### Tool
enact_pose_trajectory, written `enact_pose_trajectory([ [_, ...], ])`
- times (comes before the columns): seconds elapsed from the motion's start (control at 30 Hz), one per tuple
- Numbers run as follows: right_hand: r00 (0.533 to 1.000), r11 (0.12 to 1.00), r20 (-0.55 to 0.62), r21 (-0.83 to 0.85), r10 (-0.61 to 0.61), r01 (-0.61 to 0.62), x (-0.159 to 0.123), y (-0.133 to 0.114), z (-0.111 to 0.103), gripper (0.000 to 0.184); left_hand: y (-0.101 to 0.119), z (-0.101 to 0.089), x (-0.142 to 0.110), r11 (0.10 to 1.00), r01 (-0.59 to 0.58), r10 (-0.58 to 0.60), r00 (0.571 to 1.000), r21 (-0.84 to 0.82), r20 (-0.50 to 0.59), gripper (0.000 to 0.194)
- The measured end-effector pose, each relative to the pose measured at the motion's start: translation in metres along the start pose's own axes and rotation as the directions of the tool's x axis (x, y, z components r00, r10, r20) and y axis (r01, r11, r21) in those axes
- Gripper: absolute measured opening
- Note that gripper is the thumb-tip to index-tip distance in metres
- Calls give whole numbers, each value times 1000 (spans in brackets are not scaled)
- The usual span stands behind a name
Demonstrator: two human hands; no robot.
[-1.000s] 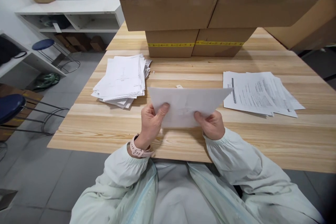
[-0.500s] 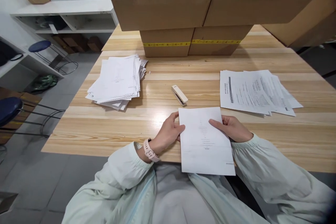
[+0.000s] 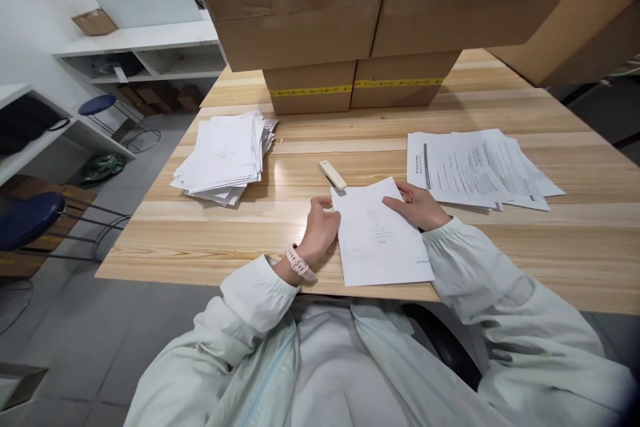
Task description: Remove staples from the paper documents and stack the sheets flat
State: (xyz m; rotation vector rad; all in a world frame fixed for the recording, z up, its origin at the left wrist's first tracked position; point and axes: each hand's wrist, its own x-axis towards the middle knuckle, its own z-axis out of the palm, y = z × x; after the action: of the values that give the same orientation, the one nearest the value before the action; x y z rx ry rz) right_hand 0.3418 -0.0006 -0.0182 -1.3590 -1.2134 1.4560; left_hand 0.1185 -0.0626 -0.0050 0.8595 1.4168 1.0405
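Printed paper sheets (image 3: 383, 247) lie upright to me near the table's front edge, between both hands. My left hand (image 3: 323, 223) is closed on their left edge, thumb at the margin. On the upper right side, my right hand (image 3: 419, 205) grips the papers, its thumb flat on top and the fingers mostly hidden beneath. How many sheets there are I cannot tell. Just beyond the papers' top left corner rests a cream stapler (image 3: 333, 175), which neither hand holds.
A thick, uneven paper stack (image 3: 223, 153) lies on the left of the wooden table (image 3: 260, 233). Fanned printed sheets (image 3: 475, 170) are on the right. Cardboard boxes (image 3: 310, 83) stand piled at the back. Blue stools (image 3: 31, 220) stand on the floor at left.
The papers were first held level and low in both hands, then turned upright and set down toward the table's front. The stapler, earlier mostly covered, came into sight. The camera view has shifted slightly.
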Motion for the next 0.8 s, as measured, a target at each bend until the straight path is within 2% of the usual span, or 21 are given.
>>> enact_pose_trajectory([
  [0.17, 998, 993, 3, -102, -66, 66, 2, -3, 3, 54, 10, 6, 0, 998, 69, -69, 998, -14, -13, 31],
  [0.27, 996, 948, -5, -306, -88, 82, 0, -5, -5, 61, 13, 6, -1, 997, 80, -80, 997, -16, 0, 30],
  [0.3, 993, 905, -24, -414, -120, 99, -2, -6, -11, 62, 14, 5, -2, 997, 80, -80, 997, -18, 4, 30],
  [0.37, 970, 761, -88, -637, -227, 120, -8, -13, -26, 55, 14, 5, -2, 997, 78, -77, 997, -23, 13, 29],
  [0.47, 891, 539, -141, -833, -431, 128, -16, -37, -50, 34, 15, 4, -2, 996, 78, -77, 996, -34, 35, 27],
  [0.53, 825, 443, -94, -874, -557, 200, -12, -61, -53, 27, 15, 3, -1, 996, 82, -80, 995, -44, 53, 26],
  [0.6, 765, 367, 33, -863, -643, 346, 4, -86, -37, 27, 15, 3, -1, 995, 88, -84, 994, -55, 71, 25],
  [0.67, 722, 306, 217, -798, -657, 519, 31, -104, -4, 30, 14, 2, 0, 992, 96, -90, 992, -79, 85, 25],
  [0.73, 690, 230, 404, -740, -601, 633, 61, -110, 39, 34, 13, 1, 2, 989, 106, -96, 991, -106, 97, 26],
  [0.8, 679, 198, 531, -695, -507, 691, 87, -103, 83, 37, 12, 1, 2, 985, 114, -101, 990, -131, 103, 27],
])
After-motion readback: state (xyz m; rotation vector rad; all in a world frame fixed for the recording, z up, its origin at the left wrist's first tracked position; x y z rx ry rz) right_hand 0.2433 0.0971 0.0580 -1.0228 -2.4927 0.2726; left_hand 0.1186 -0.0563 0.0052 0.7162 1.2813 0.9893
